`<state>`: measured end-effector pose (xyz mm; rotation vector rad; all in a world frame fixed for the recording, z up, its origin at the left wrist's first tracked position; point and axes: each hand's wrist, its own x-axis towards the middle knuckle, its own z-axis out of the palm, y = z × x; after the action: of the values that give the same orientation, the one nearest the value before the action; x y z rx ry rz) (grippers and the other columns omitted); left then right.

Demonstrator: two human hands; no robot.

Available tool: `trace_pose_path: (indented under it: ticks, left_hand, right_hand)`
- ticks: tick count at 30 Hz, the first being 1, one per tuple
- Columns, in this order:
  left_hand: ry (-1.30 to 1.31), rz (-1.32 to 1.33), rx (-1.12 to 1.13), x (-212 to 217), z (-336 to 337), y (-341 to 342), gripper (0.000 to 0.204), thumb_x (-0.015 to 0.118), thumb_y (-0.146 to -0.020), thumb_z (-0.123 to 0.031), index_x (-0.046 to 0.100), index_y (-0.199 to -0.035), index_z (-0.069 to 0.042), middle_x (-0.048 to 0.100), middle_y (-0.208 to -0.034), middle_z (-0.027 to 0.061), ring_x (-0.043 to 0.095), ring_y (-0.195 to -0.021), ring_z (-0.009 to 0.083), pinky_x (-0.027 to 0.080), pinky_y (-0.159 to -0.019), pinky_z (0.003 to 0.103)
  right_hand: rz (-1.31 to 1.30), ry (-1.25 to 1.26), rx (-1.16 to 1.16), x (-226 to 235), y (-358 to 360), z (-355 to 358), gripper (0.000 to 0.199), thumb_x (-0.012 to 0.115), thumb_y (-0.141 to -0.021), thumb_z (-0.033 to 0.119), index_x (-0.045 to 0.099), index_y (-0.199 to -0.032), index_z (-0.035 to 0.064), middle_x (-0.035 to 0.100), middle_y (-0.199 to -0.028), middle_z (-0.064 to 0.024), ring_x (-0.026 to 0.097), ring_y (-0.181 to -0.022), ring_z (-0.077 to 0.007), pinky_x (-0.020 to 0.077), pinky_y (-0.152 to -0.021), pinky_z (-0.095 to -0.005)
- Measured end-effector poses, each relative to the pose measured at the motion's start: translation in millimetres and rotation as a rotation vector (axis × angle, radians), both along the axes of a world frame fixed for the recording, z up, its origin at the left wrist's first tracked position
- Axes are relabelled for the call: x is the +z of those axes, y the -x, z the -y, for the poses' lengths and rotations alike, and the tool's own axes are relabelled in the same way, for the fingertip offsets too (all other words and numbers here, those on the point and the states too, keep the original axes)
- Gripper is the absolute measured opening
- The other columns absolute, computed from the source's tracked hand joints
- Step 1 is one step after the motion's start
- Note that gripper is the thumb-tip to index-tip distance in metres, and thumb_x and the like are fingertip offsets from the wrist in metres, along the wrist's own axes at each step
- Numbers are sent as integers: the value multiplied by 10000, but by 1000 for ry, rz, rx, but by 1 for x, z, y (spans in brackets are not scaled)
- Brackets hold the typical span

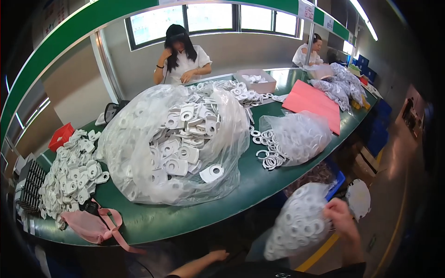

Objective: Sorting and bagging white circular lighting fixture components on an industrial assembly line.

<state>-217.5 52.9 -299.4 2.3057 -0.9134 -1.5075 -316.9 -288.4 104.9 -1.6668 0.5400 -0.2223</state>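
Note:
My right hand (340, 215) grips the upper side of a clear plastic bag (299, 222) full of white rings, held off the table's near edge. Low in the view, my left hand (218, 255) is closed, its fingers curled, with nothing visible in it. A large clear bag (134, 153) lies spread on the table, heaped with flat white plastic parts (181, 153) that each have a round hole. Another bag of white rings (301, 139) rests to its right, several loose rings (272, 160) spilling from its mouth.
On the green table (208, 217) are a pile of white parts (74, 176), a pink bag (88, 226), a red bin (61, 136), a white box (255, 81) and a pink sheet (313, 104). Two people (185, 62) sit across. A blue crate (336, 185) stands below the near edge.

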Motion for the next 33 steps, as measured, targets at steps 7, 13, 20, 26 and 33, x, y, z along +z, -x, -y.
trace_pose_path:
  ticks: [7, 13, 20, 26, 33]
  left_hand:
    - [107, -162, -32, -124, 51, -4, 577, 338, -924, -487, 596, -1067, 8, 589, -1071, 228, 539, -1063, 320, 407, -896, 392]
    - [244, -236, -32, -106, 79, -61, 551, 337, -933, -465, 569, -1104, 4, 574, -1103, 210, 521, -1085, 306, 388, -918, 383]
    - [366, -281, 103, -13, 70, -89, 524, 336, -942, -440, 538, -1147, -2, 557, -1140, 189, 501, -1111, 289, 366, -945, 373]
    - [501, -263, -14, 53, 95, -128, 505, 335, -951, -418, 511, -1184, -6, 542, -1172, 171, 483, -1134, 274, 347, -968, 364]
    - [592, -259, -16, 127, 85, -89, 488, 334, -960, -393, 480, -1227, -11, 525, -1209, 150, 463, -1160, 257, 325, -994, 354]
  right_hand:
    - [3, 482, -64, 154, -45, 4, 50, 565, -728, 59, 524, -758, 60, 485, -682, 20, 459, -645, -56, 363, -592, -181]
    - [370, 353, -85, 198, -124, -4, 157, 562, -705, 155, 423, -684, 86, 425, -612, 27, 400, -587, -41, 308, -537, -178]
    - [333, 47, 275, 156, -194, 0, 192, 665, -670, 76, 489, -738, 45, 501, -680, -23, 443, -604, -92, 329, -556, -209]
    - [71, 346, 629, 142, -233, -26, 88, 651, -730, 10, 584, -787, 16, 566, -726, -47, 523, -678, -116, 383, -580, -228]
    - [422, 597, 656, 98, -251, -66, 187, 693, -728, 91, 615, -883, 22, 556, -713, -33, 488, -624, -86, 401, -566, -223]
